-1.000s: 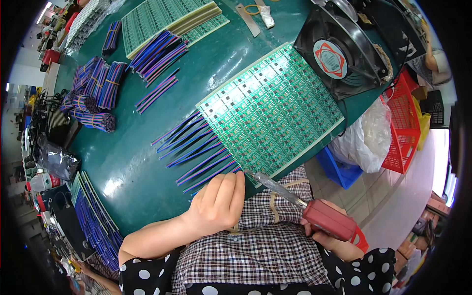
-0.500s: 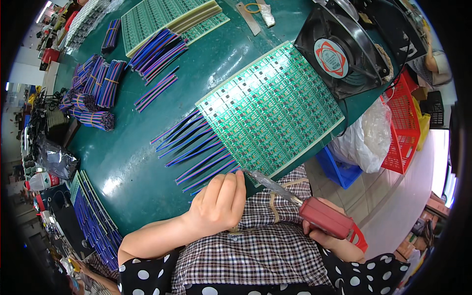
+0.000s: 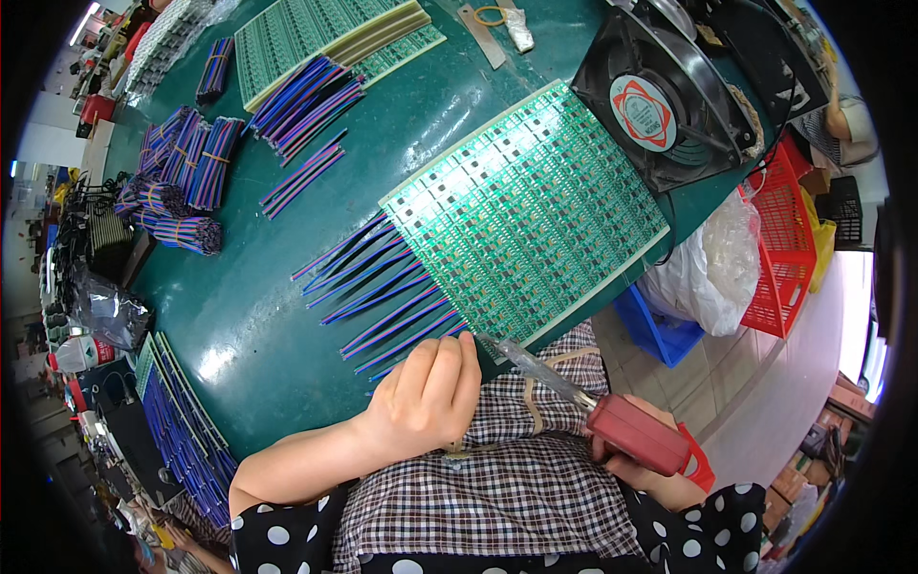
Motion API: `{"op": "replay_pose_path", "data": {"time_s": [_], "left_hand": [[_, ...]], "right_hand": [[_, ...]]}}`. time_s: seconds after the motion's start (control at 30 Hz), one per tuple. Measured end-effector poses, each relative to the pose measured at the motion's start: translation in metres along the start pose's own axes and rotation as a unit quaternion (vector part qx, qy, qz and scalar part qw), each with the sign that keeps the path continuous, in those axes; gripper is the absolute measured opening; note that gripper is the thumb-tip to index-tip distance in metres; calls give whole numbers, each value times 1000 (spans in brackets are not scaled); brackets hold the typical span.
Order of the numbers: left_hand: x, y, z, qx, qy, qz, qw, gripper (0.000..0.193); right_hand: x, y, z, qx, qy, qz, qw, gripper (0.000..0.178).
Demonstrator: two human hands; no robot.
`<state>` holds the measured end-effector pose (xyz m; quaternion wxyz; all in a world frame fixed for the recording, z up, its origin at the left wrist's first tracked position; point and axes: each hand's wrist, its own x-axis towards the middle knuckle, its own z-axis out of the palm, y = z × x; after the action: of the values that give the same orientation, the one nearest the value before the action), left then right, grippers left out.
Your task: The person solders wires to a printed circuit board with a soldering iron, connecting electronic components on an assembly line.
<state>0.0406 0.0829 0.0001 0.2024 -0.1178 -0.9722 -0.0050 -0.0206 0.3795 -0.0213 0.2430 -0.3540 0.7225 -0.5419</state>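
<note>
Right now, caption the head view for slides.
Right hand holding a red-handled tool, left hand near its tip, beside wires and a green circuit board.

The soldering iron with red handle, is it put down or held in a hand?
Held: the right hand grips the soldering iron by its handle, and the tip points toward the green circuit board.

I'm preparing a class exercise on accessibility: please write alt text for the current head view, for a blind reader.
A person's right hand holds a red-handled tool with a grey shaft near the lower corner of a rectangular green circuit board panel. The left hand is beside thin blue and pink wires along its left edge.
</note>
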Motion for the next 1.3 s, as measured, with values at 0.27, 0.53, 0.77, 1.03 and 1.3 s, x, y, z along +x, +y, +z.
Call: {"op": "replay_pose_path", "data": {"time_s": [0.27,0.53,0.77,1.03,1.3], "left_hand": [[-2,-1,4,-6,20,4,1000,27],[-3,-1,5,13,22,19,999,26],[-4,-2,4,17,10,33,999,27],[-4,-4,3,5,12,44,999,28],[-1,-7,2,23,5,73,997,15]], "right_hand": [[-4,-9,6,104,18,156,982,72],[1,-7,1,-40,-9,13,999,74],[-8,-9,-1,41,-4,89,995,75],[10,-12,-3,-99,-13,-33,994,73],[-21,-12,6,121,60,165,977,68]]}}
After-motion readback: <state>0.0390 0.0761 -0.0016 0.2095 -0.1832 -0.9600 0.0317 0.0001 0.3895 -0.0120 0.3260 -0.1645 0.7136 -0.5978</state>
